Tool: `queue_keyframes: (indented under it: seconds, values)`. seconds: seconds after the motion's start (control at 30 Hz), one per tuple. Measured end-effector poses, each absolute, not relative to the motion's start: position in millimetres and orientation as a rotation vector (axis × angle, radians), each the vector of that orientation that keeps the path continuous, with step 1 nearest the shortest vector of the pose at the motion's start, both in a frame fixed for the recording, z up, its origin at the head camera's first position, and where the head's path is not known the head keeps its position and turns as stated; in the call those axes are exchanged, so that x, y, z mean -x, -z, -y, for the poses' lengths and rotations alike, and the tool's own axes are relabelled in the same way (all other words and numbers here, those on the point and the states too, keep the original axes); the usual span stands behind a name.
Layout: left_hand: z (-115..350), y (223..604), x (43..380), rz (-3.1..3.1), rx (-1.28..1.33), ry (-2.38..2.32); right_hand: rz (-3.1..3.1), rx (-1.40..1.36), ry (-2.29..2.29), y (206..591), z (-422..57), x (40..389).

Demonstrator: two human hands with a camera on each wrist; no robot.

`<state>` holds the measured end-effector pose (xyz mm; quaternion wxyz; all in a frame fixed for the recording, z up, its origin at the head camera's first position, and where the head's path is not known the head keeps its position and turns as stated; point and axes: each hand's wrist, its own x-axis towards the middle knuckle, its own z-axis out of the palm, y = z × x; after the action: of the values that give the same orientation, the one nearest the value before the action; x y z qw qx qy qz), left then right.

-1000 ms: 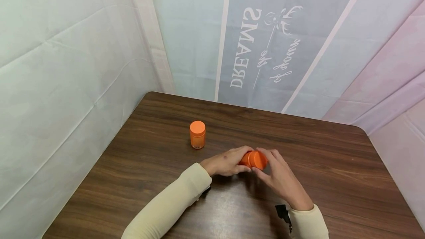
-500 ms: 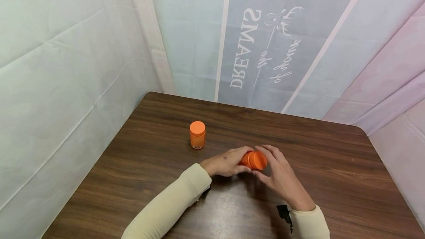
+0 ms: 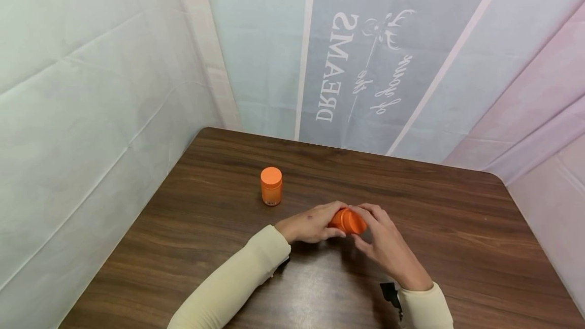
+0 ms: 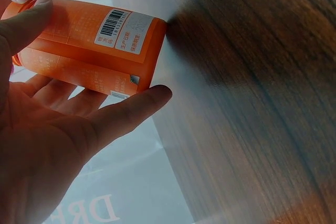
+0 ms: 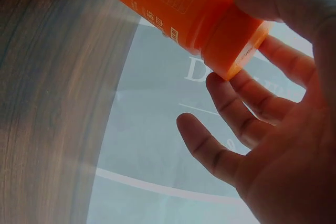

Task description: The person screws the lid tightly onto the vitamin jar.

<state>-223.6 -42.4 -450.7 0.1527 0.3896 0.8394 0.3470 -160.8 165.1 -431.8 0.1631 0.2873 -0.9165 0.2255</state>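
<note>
An orange plastic bottle (image 4: 100, 45) with a white barcode label is held tilted over the table. My left hand (image 3: 313, 223) grips its body, thumb on one side and fingers on the other. Its ribless orange lid (image 5: 231, 43) points to the right and sits on the neck. Around that lid my right hand (image 3: 388, 245) has its thumb and several fingertips pinching the rim, while one finger stands apart from it in the right wrist view. A second orange bottle (image 3: 271, 187), lidded too, stands upright to the left, away from both hands.
The dark wood-grain table (image 3: 219, 166) has rounded back corners. Behind it hangs a pale blue-grey cloth (image 3: 365, 55) with white lettering, and a whitish cloth wall (image 3: 105, 90) runs along the left.
My right hand's fingers have shifted around the lid, loosening and then closing on it again. The left hand keeps its hold, and the standing bottle stays in place.
</note>
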Motion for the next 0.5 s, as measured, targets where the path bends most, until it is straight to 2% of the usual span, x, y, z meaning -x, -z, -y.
queue_keyframes:
  seconds: [0.5]
  values:
    - [42.7,452.4,223.6,-2.402,-1.118,-0.996,2.735,-0.63,-0.705,434.3,-160.4,155.6]
